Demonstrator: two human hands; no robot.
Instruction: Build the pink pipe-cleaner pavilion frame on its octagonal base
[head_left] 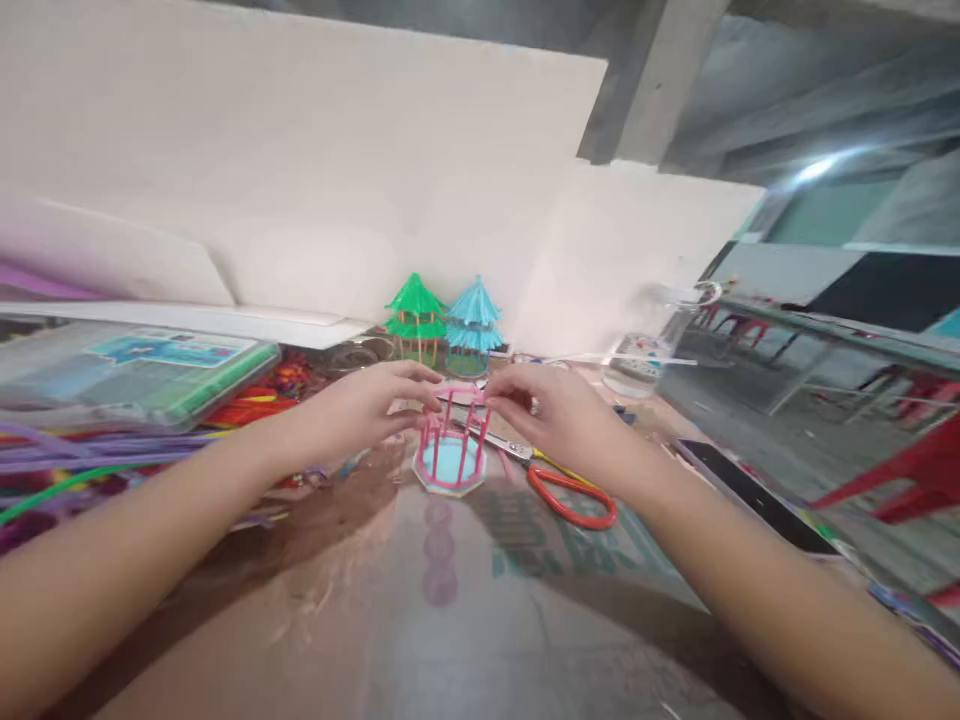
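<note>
A small pavilion frame [437, 462] made of pink rods stands upright on an octagonal base with a light blue floor, in the middle of the table. My left hand [375, 402] pinches its upper rim from the left. From the right, my right hand [551, 405] holds the same rim between thumb and fingers. Parts of the rim are hidden behind my fingertips. Just right of the base lie scissors [574, 497] with orange-red handles, their blades reaching behind the frame. Farther back stand a green model pavilion [415, 300] and a blue model pavilion [475, 305], both with tiered roofs.
To the left, a clear plastic case [202, 375] rests over heaps of coloured pipe cleaners [90, 455]. A transparent jug [637, 355] stands at the back right. A dark phone [754, 495] lies along the right edge, beyond which is a red stool [900, 470]. A pale wall [315, 180] rises behind.
</note>
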